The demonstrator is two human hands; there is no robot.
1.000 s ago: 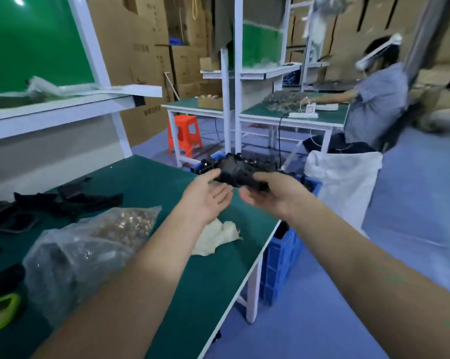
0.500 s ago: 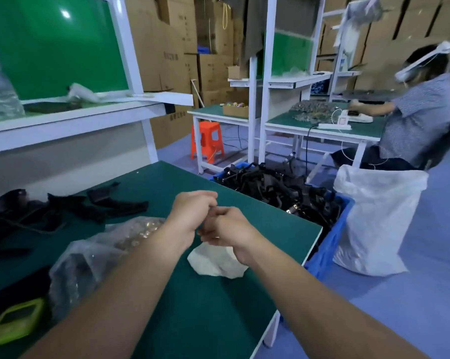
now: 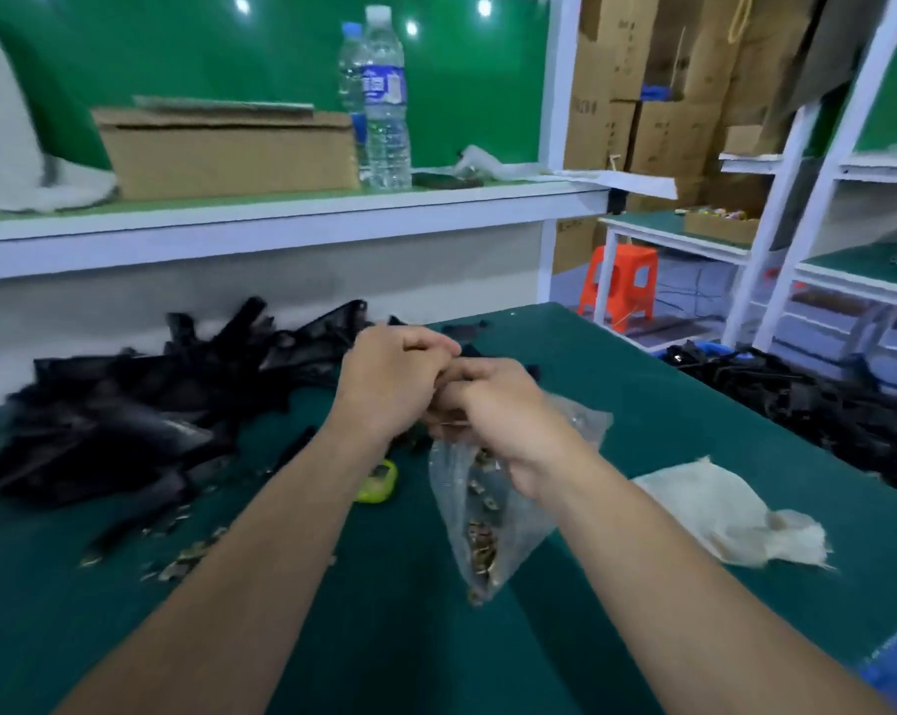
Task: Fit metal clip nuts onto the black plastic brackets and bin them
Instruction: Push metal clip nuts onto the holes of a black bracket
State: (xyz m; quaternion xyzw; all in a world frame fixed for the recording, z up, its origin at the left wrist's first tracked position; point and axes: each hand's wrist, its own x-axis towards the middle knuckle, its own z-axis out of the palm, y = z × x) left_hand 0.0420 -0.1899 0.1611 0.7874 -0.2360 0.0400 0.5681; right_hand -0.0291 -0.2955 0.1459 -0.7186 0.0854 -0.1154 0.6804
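My left hand (image 3: pixel 389 384) and my right hand (image 3: pixel 493 415) meet over the green table (image 3: pixel 426 642), fingers curled toward each other. Whatever lies between the fingertips is hidden. Just under my right hand lies a clear plastic bag (image 3: pixel 487 523) of brass-coloured clip nuts. Loose clip nuts (image 3: pixel 188 557) are scattered on the table at the left. A heap of black plastic brackets (image 3: pixel 126 415) fills the far left of the table. Off the right edge, a blue bin (image 3: pixel 895 663) holds more black brackets (image 3: pixel 823 405).
A yellow-green gadget (image 3: pixel 377 482) lies between my forearms. A white cloth (image 3: pixel 720 513) is spread at the right. On the shelf above stand a cardboard box (image 3: pixel 224 152) and two water bottles (image 3: pixel 384 95). An orange stool (image 3: pixel 624 281) stands beyond the table.
My hands let go of a black bracket over the bin, drew back and came together. My view swung left from the bin to the bracket heap and the bag.
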